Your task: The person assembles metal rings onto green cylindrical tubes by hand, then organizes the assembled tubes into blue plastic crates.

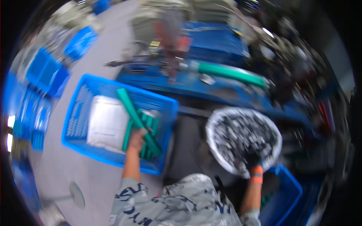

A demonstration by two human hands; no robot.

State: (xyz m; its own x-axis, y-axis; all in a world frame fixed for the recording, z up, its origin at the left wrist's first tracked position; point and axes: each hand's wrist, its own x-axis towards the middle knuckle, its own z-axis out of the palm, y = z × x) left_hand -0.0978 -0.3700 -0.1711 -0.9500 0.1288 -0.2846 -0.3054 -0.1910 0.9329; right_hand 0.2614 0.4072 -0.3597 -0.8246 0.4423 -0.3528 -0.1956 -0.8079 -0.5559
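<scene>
Over the blue plastic crate, my left hand is closed around a long green bar, which lies tilted across the crate. Beneath it are several more green bars and a white sheet or package. My right hand, in a dark glove with an orange band at the wrist, reaches into a round white-rimmed tub. Many small grey metal-looking pieces fill that tub. The right fingers are blurred among the pieces, so whether they hold any is hidden.
A blue workbench crosses beyond the tub, with a blurred machine and another green bar on it. Another blue crate stands at the lower right. Blue bins line the left, near a round-ended stand.
</scene>
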